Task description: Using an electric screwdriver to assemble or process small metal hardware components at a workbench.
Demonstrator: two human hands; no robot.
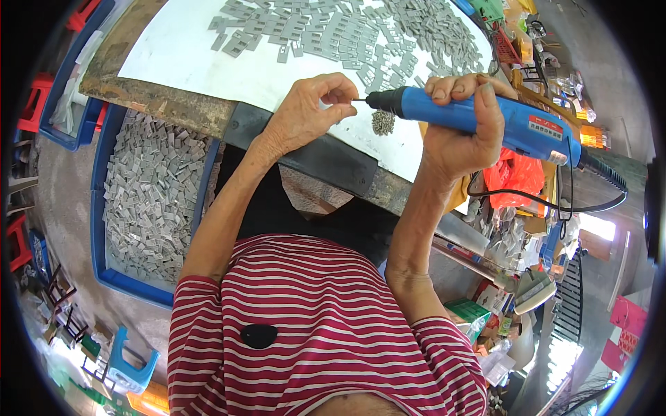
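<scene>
My right hand point(463, 114) is wrapped round a blue electric screwdriver point(517, 125), held level over the table with its bit pointing left. My left hand point(312, 107) is closed in a pinch, thumb and forefinger meeting right by the tip of the bit. Whatever sits between those fingertips is too small to make out. Just below the bit, a small heap of tiny metal screws point(383, 123) lies on the white sheet point(187, 62). Farther back, many grey rectangular pieces with cut-outs point(340, 38) lie in rows, and a loose pile of similar grey pieces point(444, 41) is heaped to their right.
A blue bin point(100, 229) full of grey pieces stands on the floor at left. Beyond it are another blue tray point(52, 132) and a blue stool point(132, 364). The screwdriver's black cord point(527, 203) loops past a red plastic bag point(517, 173) at right.
</scene>
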